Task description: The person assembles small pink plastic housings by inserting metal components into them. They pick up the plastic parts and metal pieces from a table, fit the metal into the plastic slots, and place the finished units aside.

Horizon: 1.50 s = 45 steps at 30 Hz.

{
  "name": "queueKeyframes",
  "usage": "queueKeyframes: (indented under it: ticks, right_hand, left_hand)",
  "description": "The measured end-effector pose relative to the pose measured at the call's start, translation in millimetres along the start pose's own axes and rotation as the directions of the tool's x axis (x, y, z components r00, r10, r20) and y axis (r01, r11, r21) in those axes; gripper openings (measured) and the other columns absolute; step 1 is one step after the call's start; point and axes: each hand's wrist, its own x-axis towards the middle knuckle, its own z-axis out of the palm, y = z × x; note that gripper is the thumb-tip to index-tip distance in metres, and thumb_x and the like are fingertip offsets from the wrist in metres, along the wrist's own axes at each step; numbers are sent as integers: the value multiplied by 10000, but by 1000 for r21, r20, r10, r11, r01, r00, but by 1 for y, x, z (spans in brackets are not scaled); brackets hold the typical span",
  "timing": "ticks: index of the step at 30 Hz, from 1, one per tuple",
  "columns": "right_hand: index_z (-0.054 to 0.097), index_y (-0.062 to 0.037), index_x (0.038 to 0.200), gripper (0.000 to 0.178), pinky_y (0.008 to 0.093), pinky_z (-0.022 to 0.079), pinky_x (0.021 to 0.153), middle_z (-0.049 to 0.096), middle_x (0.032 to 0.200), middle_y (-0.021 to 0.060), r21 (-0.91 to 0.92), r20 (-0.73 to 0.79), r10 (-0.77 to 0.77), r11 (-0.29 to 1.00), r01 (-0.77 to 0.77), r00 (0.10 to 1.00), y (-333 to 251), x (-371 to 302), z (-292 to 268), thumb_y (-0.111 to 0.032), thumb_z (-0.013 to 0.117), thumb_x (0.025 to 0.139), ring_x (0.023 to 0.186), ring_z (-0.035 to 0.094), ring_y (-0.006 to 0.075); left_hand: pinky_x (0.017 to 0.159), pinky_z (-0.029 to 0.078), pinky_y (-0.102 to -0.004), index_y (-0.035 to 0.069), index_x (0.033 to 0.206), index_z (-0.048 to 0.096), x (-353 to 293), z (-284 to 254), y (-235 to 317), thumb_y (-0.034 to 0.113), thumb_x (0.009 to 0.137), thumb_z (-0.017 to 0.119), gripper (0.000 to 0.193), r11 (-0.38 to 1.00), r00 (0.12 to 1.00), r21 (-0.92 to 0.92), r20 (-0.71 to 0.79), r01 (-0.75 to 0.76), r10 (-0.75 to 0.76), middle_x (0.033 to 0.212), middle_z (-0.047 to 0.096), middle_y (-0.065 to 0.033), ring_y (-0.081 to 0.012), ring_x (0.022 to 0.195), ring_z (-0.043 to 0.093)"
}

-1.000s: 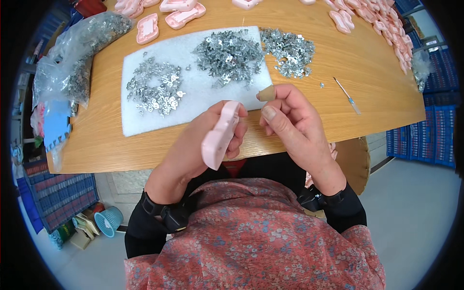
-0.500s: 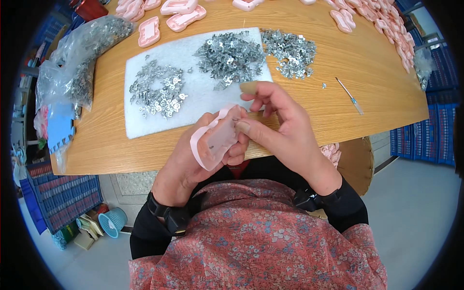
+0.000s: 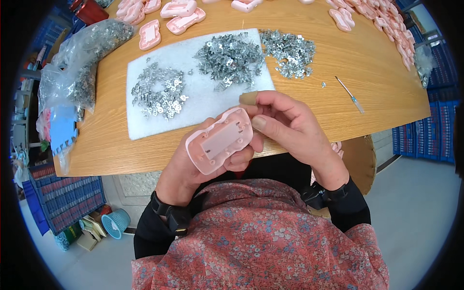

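Note:
A pink plastic shell [image 3: 223,139], hollow side up, lies tilted in my left hand [image 3: 181,159], whose fingers wrap round it from beneath. Inside the shell are a raised rectangular panel, small posts and small dark spots near both ends of the panel. My right hand [image 3: 295,128] is at the shell's right end, thumb tip by the rim. A tan cover is on its index fingertip, which is held apart from the thumb. No part shows between these fingers. Beyond the hands, small metal clips [image 3: 229,58] are heaped on a white foam sheet [image 3: 193,108].
Another pile of metal clips [image 3: 290,53] lies right of the foam, and a loose clip pile [image 3: 162,94] on its left. A thin screwdriver [image 3: 350,94] rests at right. Pink shells [image 3: 372,17] line the far edge. A plastic bag of metal parts [image 3: 84,63] sits at left.
The shell has turned so its hollow faces up more fully. My right thumb has moved from inside the shell to its right rim.

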Motion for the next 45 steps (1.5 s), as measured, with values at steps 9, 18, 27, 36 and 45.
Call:
queueKeyframes:
  ticks: [9,18,27,36,45]
  right_hand:
    - [624,18,1238,302,206,479,698,644,957,-10,96,48,158,982,-162,986,-11,-24,-3,-132,664,979,755,572,42]
    - [641,17,1236,311,235,515,810,705,1028,22,21,-123,261,965,-260,957,-20,-66,-44,-172,663,990,901,643,76]
    - [648,14,1248,363,212,489,716,693,990,3,54,-240,275,961,-270,931,-11,-140,-61,-264,625,1015,821,619,53]
    - [667,19,1199,339,236,512,769,684,1055,23,-27,-502,316,925,-379,805,18,-247,-152,-249,643,992,875,612,58]
    - [657,-13,1175,212,217,476,705,666,945,0,-353,-761,-94,891,-287,642,43,-259,-186,-133,574,1022,810,586,57]
  left_hand:
    - [542,384,-276,231,1568,321,9,3,-21,427,1045,449,573,1000,998,-4,55,1,0,1041,649,-238,-174,614,485]
    - [732,646,-388,5,1523,324,9,17,-31,488,1087,296,651,944,996,324,-77,71,-48,1278,601,-258,-325,954,709]
    - [860,590,-374,0,1499,363,30,38,-63,411,1107,303,571,843,985,515,-20,156,-170,1308,583,-203,-268,1020,665]
    - [912,553,-365,3,1466,410,11,50,-54,424,1097,353,562,584,991,802,-128,125,-35,1182,643,-185,-260,1063,661]
    - [807,542,-267,-4,1208,658,-15,73,36,316,1055,537,375,113,956,990,-108,79,273,978,687,-65,-119,878,653]
